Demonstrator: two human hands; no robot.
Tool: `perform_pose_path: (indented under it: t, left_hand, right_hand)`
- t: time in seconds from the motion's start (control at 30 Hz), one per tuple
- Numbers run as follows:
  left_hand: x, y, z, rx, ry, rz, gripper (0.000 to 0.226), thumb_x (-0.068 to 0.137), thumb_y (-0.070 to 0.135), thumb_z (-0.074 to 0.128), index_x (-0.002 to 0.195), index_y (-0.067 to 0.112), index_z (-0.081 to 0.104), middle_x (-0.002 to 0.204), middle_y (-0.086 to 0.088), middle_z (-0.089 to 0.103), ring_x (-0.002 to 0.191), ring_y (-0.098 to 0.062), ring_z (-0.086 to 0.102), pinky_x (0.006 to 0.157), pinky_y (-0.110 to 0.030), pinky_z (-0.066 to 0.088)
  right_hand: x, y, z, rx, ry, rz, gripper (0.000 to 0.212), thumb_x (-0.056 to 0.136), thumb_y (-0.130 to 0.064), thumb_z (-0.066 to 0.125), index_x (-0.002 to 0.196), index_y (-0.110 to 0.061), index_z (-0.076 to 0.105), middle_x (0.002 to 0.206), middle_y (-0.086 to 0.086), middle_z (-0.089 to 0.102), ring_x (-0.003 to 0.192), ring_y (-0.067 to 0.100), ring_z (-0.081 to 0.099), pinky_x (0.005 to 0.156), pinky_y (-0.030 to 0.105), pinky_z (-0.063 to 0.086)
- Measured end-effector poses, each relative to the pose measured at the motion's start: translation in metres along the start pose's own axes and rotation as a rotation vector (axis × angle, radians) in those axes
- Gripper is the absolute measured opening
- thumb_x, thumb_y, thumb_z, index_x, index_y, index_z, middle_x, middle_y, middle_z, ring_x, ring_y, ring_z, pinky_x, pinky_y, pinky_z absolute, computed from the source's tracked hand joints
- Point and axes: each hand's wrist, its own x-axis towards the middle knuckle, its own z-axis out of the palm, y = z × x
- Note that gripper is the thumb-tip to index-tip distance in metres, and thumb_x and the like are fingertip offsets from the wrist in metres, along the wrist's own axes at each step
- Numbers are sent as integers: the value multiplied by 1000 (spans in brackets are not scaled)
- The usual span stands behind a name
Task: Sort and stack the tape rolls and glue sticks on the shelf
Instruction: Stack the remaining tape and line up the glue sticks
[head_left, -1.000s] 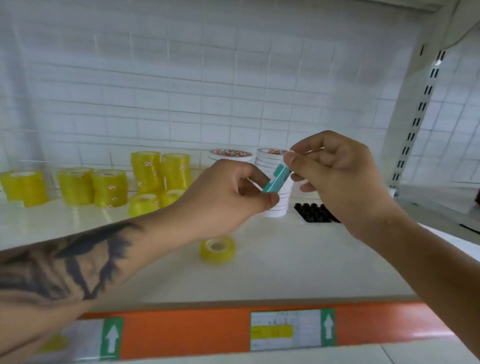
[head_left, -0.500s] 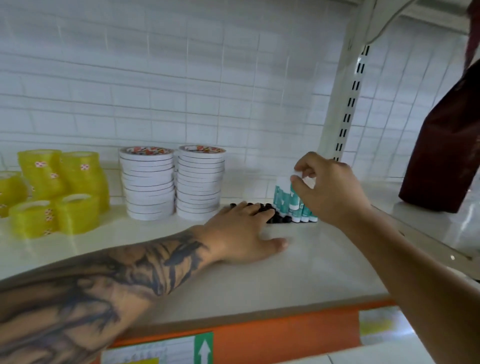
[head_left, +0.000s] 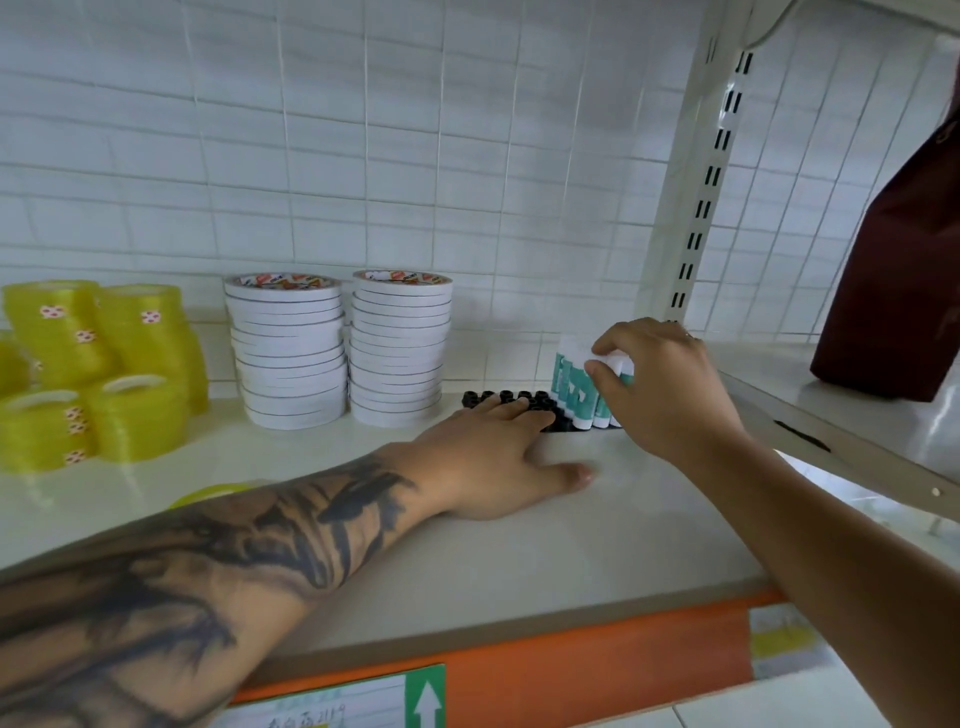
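White shelf (head_left: 519, 561), tiled wall (head_left: 363, 156); maroon bag (head_left: 893, 270), perhaps.

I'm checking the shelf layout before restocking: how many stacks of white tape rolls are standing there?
2. One white stack stands just right of the yellow tape rolls; the other white stack stands beside it, left of the black caps. None appear hidden behind them, though the arms cover part of the shelf.

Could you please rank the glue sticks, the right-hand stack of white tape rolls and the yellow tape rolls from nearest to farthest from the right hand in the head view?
1. Glue sticks: upright at the right hand, its fingers on their tops.
2. Right-hand stack of white tape rolls: to the left, by the back wall.
3. Yellow tape rolls: far left of the shelf.
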Motion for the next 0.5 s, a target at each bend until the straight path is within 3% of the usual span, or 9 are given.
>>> perform_pose_path:
  t: [0.33, 0.5]
  left_hand:
    - [2, -1, 4, 33, 38, 4, 89, 88, 86, 32, 162, 40, 12, 171, 7, 11, 158, -15, 3, 127, -43, -1]
    - [-9, -1, -3, 43, 289, 32, 82, 93, 76, 39, 160, 35, 16, 164, 0, 31, 154, -19, 21, 126, -49, 7]
  right_hand:
    - [-2, -5, -2, -25, -56, 61, 28, 95, -29, 63, 121, -20, 69, 124, 1, 69, 118, 27, 58, 106, 43, 42]
    - [-7, -7, -10, 44, -100, 78, 42, 94, -30, 64, 136, -23, 61, 132, 4, 66, 120, 28, 59, 99, 39, 48]
